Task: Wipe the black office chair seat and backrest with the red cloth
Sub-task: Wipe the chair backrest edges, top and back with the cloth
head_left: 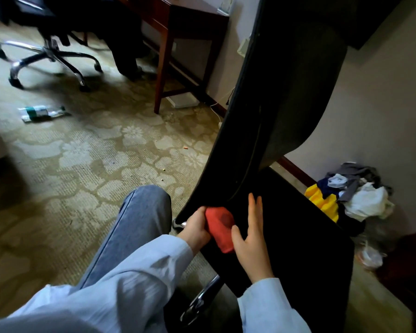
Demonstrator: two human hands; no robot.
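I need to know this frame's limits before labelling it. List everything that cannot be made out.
Head view only:
1. Backrest: its top is cut off by the upper edge.
2. Left hand: fingertips hidden behind the red cloth.
3. Seat: too dark to show dust or wiped patches.
4. Bottle: label blurred, unreadable.
5. Second chair: upper part cut off by the upper edge.

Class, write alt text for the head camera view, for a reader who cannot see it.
A person's left hand grips a crumpled red cloth where the black office chair's seat meets its backrest, while the right hand rests open on the seat. A plastic bottle lies on the patterned carpet beyond.
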